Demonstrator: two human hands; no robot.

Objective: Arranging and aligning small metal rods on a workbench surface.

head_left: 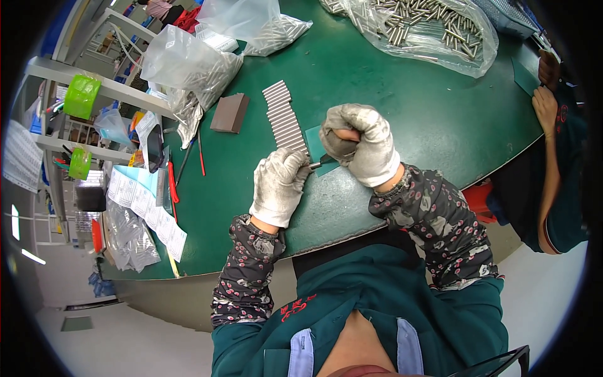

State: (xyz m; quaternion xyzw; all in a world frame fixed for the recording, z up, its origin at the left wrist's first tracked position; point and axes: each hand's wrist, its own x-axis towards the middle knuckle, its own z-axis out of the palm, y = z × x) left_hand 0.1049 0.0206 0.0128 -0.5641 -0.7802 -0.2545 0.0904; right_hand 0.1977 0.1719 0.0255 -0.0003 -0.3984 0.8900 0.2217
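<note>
My left hand (pixel 276 186), in a white work glove, is closed with its fingertips on a small metal pin (pixel 315 165). My right hand (pixel 363 143), gloved too with a bare fingertip showing, is curled round a thin dark tool (pixel 326 159); its tip meets the pin, and the rest of it is hidden in the fist. Just beyond my left hand, a row of metal pins (pixel 284 119) lies side by side on the green table (pixel 402 100). A small green sheet (pixel 313 139) lies partly under my right hand.
A brown block (pixel 230 113) sits left of the row. Plastic bags of pins (pixel 191 66) stand at the far left, and a large open bag (pixel 433 34) lies at the far right. Papers (pixel 147 204) and red-handled pliers (pixel 172 182) lie left. A co-worker's arm (pixel 548 144) is at right.
</note>
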